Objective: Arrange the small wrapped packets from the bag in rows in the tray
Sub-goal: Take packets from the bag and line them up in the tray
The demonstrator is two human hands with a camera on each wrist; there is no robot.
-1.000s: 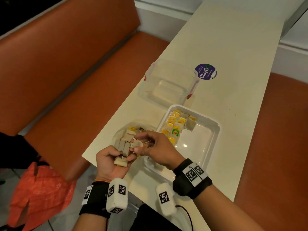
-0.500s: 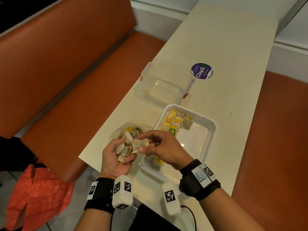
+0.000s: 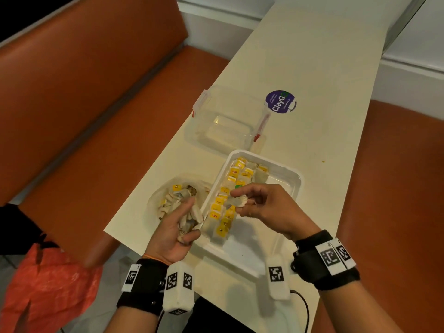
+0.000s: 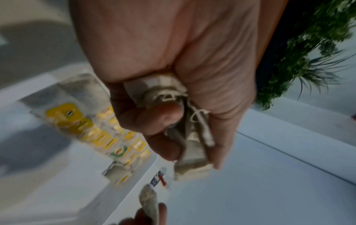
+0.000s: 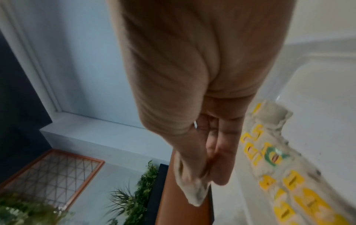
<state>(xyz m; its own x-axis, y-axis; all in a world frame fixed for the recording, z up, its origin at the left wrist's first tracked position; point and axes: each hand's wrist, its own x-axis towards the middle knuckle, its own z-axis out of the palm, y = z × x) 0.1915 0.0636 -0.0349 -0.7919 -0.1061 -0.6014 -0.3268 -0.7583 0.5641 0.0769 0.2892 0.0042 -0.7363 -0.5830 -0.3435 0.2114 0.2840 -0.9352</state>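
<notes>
Since half a second ago the right hand [image 3: 269, 207] has drawn away from the left and now hangs over the tray [image 3: 292, 174], thumb and fingertips pinching a single packet [image 3: 236, 201]. The left hand [image 3: 174, 227] has stayed beside the bag [image 3: 156, 200], at the tray's near left corner, its fingers curled around a small bundle of packets [image 4: 189, 146].

The packets are soft, pale paper pouches, creased and slightly puffy; thin white strings [image 4: 196, 114] loop between those in the left palm. The rows in the tray [image 3: 227, 200] show square yellow tags facing up, with one green tag [image 5: 273, 156] among them. They run in two lines along the tray's left wall, from far end to near end. The tray is white, glossy and rectangular with rounded corners. The bag is thin clear plastic, its mouth open on a loose heap of packets.

Beyond the tray stands a clear plastic box [image 3: 225, 121] with red-tipped clips, on a cream table [image 3: 312, 68] (a round purple sticker [image 3: 280, 102] lies just beside the box).

Both wrist views are blurred, so the print on the tags cannot be read, and the palm hides how many packets the left hand holds.
</notes>
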